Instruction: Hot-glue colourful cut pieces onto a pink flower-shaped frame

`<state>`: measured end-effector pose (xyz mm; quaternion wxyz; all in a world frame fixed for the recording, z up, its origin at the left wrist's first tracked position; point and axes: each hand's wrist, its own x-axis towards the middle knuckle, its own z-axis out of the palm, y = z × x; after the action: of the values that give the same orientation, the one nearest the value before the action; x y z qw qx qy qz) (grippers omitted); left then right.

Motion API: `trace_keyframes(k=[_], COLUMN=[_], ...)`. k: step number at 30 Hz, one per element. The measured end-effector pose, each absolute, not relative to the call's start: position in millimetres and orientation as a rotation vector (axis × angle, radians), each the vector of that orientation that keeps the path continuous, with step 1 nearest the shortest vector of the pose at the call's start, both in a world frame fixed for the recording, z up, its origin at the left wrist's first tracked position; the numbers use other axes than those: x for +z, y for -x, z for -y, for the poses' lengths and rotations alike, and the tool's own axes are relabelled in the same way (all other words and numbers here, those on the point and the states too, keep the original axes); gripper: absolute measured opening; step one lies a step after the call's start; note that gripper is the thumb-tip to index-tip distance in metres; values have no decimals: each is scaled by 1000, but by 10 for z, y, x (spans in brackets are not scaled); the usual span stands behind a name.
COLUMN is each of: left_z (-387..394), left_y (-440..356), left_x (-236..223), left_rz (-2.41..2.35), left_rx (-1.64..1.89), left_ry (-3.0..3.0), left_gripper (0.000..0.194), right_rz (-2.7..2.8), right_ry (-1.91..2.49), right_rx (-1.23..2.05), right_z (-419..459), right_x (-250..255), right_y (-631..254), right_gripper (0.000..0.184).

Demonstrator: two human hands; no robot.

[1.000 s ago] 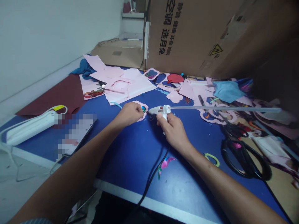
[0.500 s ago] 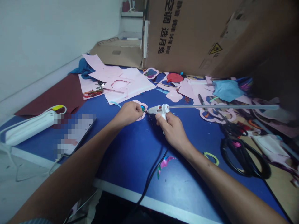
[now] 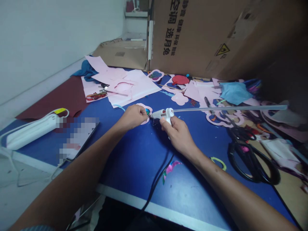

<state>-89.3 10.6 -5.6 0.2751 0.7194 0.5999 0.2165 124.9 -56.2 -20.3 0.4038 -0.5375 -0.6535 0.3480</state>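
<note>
My right hand (image 3: 179,134) is wrapped round a white hot glue gun (image 3: 168,113), its nozzle pointing left. A long clear glue stick (image 3: 228,109) sticks out of the gun's back. At the nozzle lies a pink scalloped paper cutout (image 3: 145,121) with a shiny blue-green piece (image 3: 147,111) on it. My left hand (image 3: 133,117) is closed in a pinch over the cutout's left side, and its fingertips hide what they grip. The nozzle tip is at the cutout's right edge; whether it touches cannot be made out.
Pink paper sheets (image 3: 134,86) lie at the back before a big cardboard box (image 3: 192,38). Black-handled scissors (image 3: 255,163) and scraps crowd the right. A phone (image 3: 80,139) and white power strip (image 3: 33,131) are left. A black cord (image 3: 154,186) crosses the table's front edge.
The glue gun has tilted very slightly, and the far end of its glue stick is a little higher. My left hand has stayed in place.
</note>
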Motion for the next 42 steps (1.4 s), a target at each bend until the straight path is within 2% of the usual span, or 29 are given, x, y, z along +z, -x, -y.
trace_keyframes(k=[42], left_z=[-87], left_y=[885], left_x=[-42], left_rz=[-1608], left_rx=[587], left_ry=[-1946], left_gripper=[16], right_rz=[1701], right_ry=[1284], right_rx=[996], right_z=[750], right_x=[-151], right_y=[-1276], right_gripper=[41])
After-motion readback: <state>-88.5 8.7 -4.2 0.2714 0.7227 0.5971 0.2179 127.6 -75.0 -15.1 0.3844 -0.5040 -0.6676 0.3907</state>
